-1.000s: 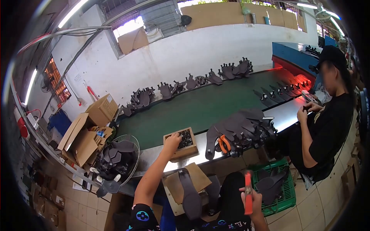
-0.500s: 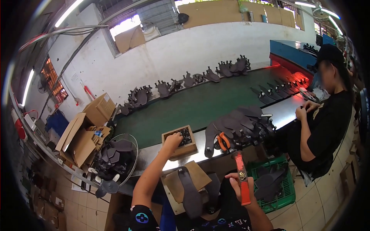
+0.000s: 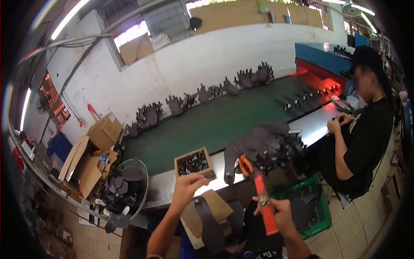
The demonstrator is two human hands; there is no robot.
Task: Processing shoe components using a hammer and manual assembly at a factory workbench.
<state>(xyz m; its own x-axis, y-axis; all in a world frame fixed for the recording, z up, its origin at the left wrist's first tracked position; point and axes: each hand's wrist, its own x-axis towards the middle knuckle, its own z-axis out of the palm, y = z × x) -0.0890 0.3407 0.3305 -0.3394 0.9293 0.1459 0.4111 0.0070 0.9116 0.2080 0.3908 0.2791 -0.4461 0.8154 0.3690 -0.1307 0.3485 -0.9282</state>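
Note:
My left hand (image 3: 188, 190) has its fingers pinched together just in front of a wooden box (image 3: 211, 172) of small dark pieces (image 3: 193, 163). Whatever it may hold is too small to make out. My right hand (image 3: 279, 215) grips a red tool (image 3: 270, 220) with a riveted metal middle; its exact kind is not clear. Between my hands and close to me, a dark shoe sole (image 3: 208, 220) lies on a brown sheet (image 3: 219, 206) over a pale board. A second dark sole (image 3: 236, 216) lies to its right.
A pile of dark soles (image 3: 263, 144) and orange-handled pliers (image 3: 245, 165) lie by the green conveyor belt (image 3: 189, 127). A green crate (image 3: 324, 211) stands at right, near a seated co-worker (image 3: 366, 129). At left are a wire basket (image 3: 146, 181) of soles and cardboard boxes (image 3: 105, 129).
My left hand has come out of the wooden box and moved toward me, fingers pinched. My right hand still grips the red tool, turned slightly. The whole view has shifted a little.

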